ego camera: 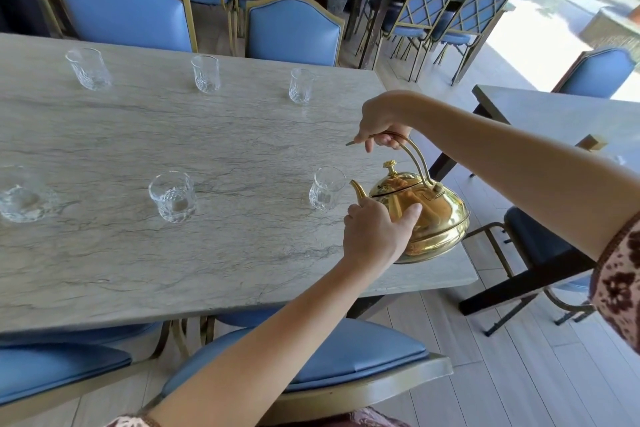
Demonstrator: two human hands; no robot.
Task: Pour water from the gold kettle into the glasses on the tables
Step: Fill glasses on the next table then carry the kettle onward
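Six glasses stand on the table [207, 149]; the kettle [420, 215] hangs tilted by its right edge, spout just beside the nearest glass [326, 188]. The right hand [381, 125] is clenched on the handle, the left hand [375, 236] cups the body. Its lid looks slightly lifted, so a steeper tilt may spill water.

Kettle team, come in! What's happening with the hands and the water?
Right hand grips handle, left hand steadies gold kettle. Spout at nearest glass. Path clear.

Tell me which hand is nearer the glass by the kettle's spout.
Left. The left hand cups the gold kettle just below the glass. The right hand grips the handle, higher up and farther off.
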